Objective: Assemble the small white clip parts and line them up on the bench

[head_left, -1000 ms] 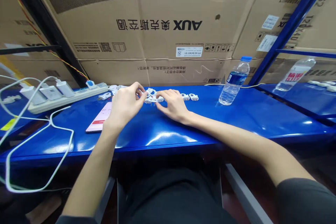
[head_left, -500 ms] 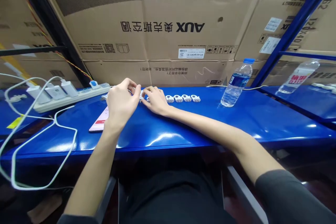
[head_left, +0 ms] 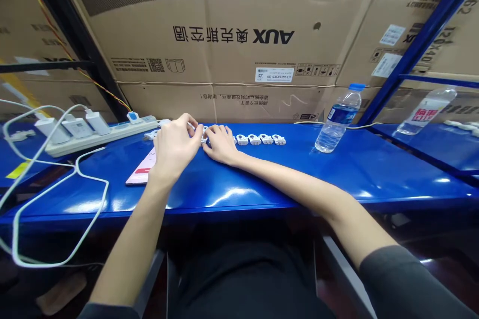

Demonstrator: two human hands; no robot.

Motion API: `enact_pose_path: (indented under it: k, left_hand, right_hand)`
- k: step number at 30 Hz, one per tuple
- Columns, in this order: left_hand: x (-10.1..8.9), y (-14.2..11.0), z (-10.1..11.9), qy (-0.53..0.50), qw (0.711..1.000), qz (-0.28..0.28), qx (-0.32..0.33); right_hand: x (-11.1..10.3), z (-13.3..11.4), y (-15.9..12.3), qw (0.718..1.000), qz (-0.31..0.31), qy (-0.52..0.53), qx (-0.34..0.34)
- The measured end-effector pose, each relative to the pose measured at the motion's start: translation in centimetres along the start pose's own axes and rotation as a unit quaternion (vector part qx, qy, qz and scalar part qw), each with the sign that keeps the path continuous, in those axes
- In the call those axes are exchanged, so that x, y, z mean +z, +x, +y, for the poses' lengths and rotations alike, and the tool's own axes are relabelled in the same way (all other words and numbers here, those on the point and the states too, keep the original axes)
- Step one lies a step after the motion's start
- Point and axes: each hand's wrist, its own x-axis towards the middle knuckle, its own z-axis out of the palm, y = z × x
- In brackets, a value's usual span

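My left hand point(head_left: 174, 147) is closed in a pinch above the blue table, its fingertips at a small white plug-like piece point(head_left: 204, 132). From the other side, the curled fingers of my right hand point(head_left: 220, 145) meet the same piece, which is mostly hidden between the hands. To the right stands a row of similar white pieces point(head_left: 255, 139), each with a rounded ring on top. More white pieces point(head_left: 151, 134) lie behind my left wrist. Partly under that wrist rests a flat device with a pink screen point(head_left: 140, 172).
A power strip point(head_left: 108, 134) with white chargers point(head_left: 98, 122) and a looped white cable point(head_left: 107, 189) occupies the left side. A water bottle point(head_left: 337, 122) stands at right, with another bottle point(head_left: 424, 112) farther off. Cardboard boxes point(head_left: 232, 0) wall the back.
Both hands stay together at the small white piece, with only slight finger movement. The view has shifted a little.
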Motion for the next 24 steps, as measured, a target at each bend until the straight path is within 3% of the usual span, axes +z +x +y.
enact_pose_path:
  k: [6, 9, 13, 16, 20, 24]
  left_hand:
    - [0.0, 0.0, 0.1, 0.002, 1.0, -0.01, 0.009]
    - [-0.5, -0.1, 0.3, -0.009, 0.999, -0.025, 0.02]
    - [-1.6, -0.6, 0.8, -0.043, 0.998, -0.024, 0.029]
    - [-2.0, -1.6, 1.6, -0.05, 0.994, -0.052, 0.082]
    - [-0.9, -3.4, 3.0, -0.019, 0.966, -0.153, 0.209]
    - [1.1, -4.6, 3.9, 0.031, 0.945, -0.235, 0.225]
  right_hand:
    - [-2.0, -0.2, -2.5, 0.999, 0.021, -0.016, -0.04]
    - [-5.4, 0.2, -4.5, 0.999, 0.035, -0.012, -0.033]
    - [-11.3, 1.5, -7.4, 0.994, 0.046, 0.08, 0.056]
    - [-14.0, 2.5, -10.0, 0.985, 0.056, 0.13, 0.098]
    - [-13.6, 3.0, -13.5, 0.978, 0.074, 0.084, 0.179]
    - [-12.0, 2.6, -15.5, 0.98, -0.041, 0.013, 0.193]
